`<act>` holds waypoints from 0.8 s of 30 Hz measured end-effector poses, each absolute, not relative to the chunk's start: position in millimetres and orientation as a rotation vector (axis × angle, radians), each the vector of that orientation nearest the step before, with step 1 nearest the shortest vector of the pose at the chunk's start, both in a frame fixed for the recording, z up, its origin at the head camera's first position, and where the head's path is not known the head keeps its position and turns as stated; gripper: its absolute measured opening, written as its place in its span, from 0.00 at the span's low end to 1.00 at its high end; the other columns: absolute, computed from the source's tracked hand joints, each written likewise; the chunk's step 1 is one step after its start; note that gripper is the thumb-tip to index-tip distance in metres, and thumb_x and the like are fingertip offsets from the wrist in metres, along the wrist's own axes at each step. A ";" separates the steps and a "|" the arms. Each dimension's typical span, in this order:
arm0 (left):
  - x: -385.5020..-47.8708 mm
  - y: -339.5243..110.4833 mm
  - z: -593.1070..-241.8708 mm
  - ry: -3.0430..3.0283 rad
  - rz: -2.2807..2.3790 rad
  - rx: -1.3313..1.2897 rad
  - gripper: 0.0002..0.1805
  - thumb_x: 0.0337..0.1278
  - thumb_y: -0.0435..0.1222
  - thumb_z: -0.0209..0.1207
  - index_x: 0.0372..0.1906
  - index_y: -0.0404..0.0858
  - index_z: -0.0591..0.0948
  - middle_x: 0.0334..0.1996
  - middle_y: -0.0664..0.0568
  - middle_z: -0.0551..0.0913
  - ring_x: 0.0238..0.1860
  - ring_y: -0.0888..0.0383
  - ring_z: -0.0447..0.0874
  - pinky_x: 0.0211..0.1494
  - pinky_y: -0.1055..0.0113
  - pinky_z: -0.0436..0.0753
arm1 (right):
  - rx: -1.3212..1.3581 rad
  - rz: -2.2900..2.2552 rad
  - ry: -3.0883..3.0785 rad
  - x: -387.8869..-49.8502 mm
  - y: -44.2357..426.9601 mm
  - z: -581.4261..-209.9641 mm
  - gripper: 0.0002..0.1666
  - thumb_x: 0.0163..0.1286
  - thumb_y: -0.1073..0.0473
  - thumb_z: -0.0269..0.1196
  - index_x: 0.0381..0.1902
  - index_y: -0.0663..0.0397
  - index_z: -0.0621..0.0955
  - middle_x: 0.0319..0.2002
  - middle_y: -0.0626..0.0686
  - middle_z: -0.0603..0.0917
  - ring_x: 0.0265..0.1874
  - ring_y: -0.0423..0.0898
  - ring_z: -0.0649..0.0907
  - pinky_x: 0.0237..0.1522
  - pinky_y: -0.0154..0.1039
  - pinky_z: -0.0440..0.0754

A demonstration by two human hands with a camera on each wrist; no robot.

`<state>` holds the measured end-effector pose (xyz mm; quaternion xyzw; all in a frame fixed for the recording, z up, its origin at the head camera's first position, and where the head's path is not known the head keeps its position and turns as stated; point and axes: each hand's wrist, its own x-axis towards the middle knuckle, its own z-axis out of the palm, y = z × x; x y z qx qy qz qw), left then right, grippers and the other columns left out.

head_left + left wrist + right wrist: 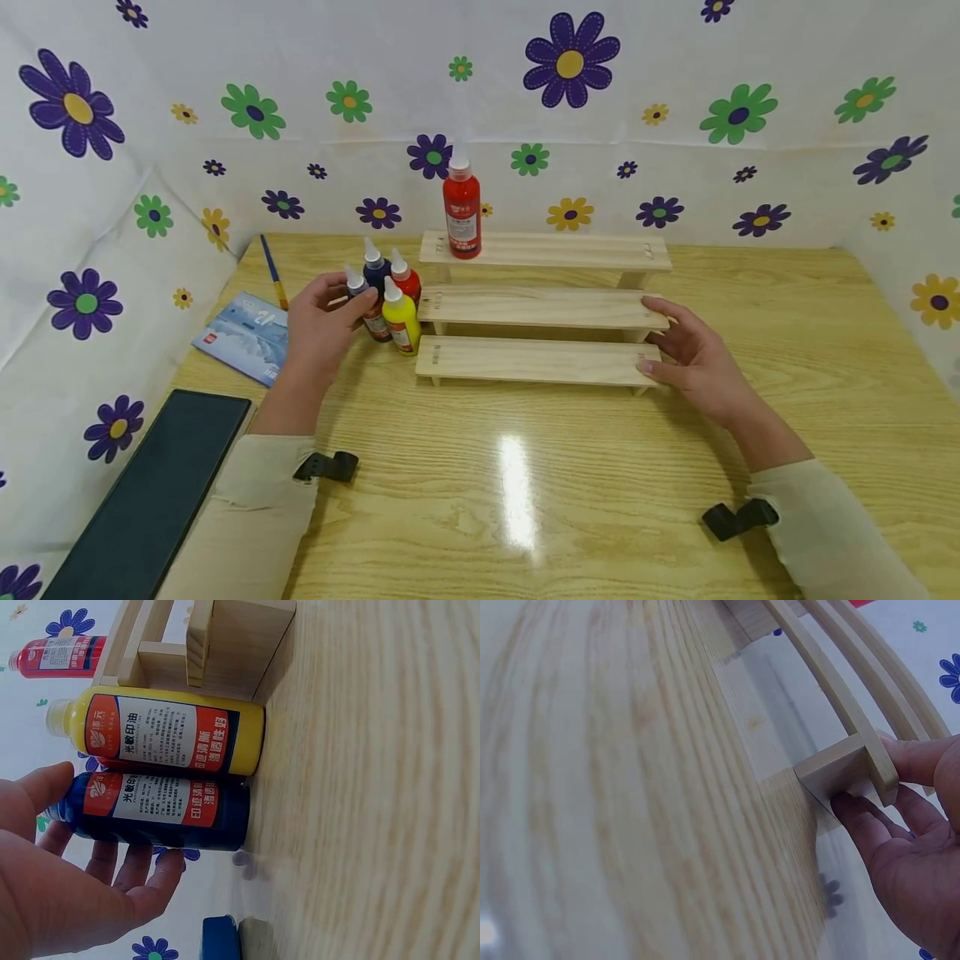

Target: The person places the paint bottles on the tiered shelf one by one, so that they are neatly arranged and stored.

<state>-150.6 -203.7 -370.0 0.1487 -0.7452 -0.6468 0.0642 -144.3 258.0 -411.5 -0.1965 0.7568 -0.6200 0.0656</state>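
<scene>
My cream-sleeved forearms [243, 504] angle forward; bare left hand [318, 321] at left, fingers curved, gripping; bare right hand [701, 362] at right, likewise.

Dark blue bottle [161, 811]: upright, white nozzle, left of rack [536, 358], left hand [321, 321] round it. Rack: pale wood, three stepped tiers, right end gripped by right hand [697, 362].

Room before rack [540, 307], bottles [400, 317] at left
</scene>
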 end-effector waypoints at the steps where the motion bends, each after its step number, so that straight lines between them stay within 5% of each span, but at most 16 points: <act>1: -150.2 -204.4 -369.7 -2.241 -1.959 0.447 0.24 0.63 0.40 0.67 0.61 0.38 0.78 0.58 0.46 0.74 0.57 0.50 0.73 0.59 0.59 0.79 | -0.593 -1.873 2.280 -144.3 257.9 -411.6 0.46 0.66 0.80 0.61 0.77 0.51 0.61 0.67 0.52 0.71 0.60 0.40 0.76 0.52 0.33 0.80; 24: -131.6 -217.3 -325.8 -2.038 -2.024 0.387 0.18 0.59 0.35 0.70 0.53 0.41 0.82 0.55 0.47 0.76 0.58 0.51 0.74 0.55 0.63 0.81 | -0.607 -1.868 2.286 -143.3 257.0 -410.4 0.46 0.65 0.81 0.61 0.77 0.52 0.61 0.65 0.49 0.72 0.59 0.39 0.77 0.51 0.33 0.80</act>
